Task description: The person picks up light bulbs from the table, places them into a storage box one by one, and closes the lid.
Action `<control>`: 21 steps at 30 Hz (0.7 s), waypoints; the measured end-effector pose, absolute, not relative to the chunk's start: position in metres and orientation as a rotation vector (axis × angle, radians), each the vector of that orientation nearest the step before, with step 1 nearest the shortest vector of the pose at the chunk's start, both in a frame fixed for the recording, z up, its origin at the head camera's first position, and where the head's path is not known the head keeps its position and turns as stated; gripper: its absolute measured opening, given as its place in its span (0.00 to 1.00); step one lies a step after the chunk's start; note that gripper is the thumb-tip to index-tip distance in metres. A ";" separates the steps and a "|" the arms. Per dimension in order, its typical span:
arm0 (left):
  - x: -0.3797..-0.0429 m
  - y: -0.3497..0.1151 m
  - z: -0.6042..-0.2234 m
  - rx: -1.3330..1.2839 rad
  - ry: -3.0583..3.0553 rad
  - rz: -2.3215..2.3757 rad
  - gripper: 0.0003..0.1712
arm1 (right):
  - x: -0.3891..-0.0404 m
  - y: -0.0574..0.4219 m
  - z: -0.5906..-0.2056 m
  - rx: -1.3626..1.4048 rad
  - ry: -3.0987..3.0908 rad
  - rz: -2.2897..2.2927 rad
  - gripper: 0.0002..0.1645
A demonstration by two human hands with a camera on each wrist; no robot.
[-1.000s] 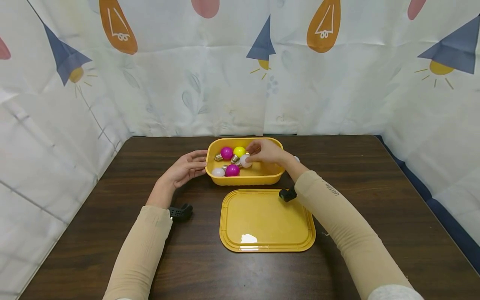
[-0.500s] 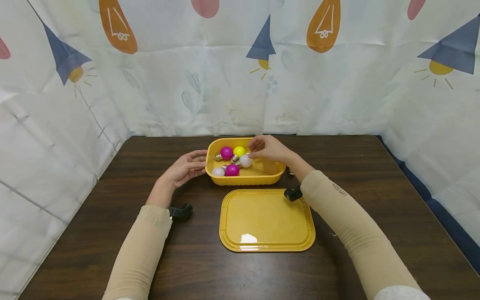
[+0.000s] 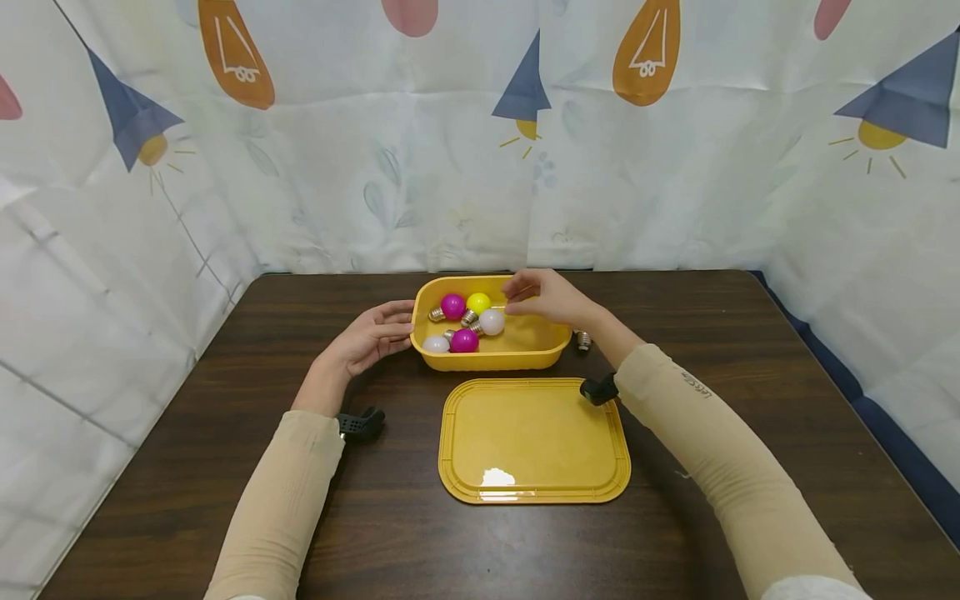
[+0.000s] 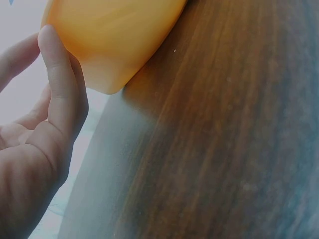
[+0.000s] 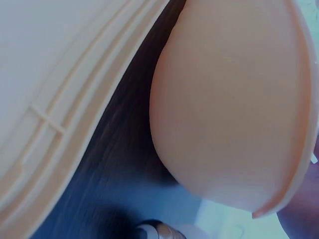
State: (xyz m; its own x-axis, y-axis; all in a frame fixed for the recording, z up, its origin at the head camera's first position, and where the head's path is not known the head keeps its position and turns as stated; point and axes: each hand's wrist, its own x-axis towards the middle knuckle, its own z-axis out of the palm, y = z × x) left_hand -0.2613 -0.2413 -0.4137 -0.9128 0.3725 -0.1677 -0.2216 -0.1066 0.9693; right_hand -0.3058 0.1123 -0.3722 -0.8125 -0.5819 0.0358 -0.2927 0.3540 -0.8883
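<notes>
A yellow tub [image 3: 491, 361] holds several toy light bulbs with metal screw bases. Among them are a magenta bulb [image 3: 453, 307], a yellow bulb [image 3: 478, 303] and a white bulb [image 3: 491, 322]. My left hand [image 3: 367, 336] touches the tub's left end with its fingers nearly straight; the left wrist view shows its fingertips at the tub wall [image 4: 119, 30]. Over the tub's right half, my right hand [image 3: 551, 298] hovers with loosely bent fingers, apart from the white bulb and seemingly holding nothing. In the right wrist view the tub wall [image 5: 229, 109] hides most of that hand.
A flat yellow lid [image 3: 536, 442] lies on the dark wooden table [image 3: 405, 542], in front of the tub. Beside the tub's right end, partly behind my right forearm, sits another bulb with its screw base [image 3: 583, 340] showing. A patterned curtain [image 3: 450, 183] hangs behind the table.
My right hand has let go of the white bulb, which stays in the tub, and has drawn back to the right. The left hand has not moved.
</notes>
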 end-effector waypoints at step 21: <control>-0.261 -0.243 -0.414 0.199 1.763 2.087 0.35 | -0.292 0.136 -0.360 -0.811 2.440 -1.407 0.18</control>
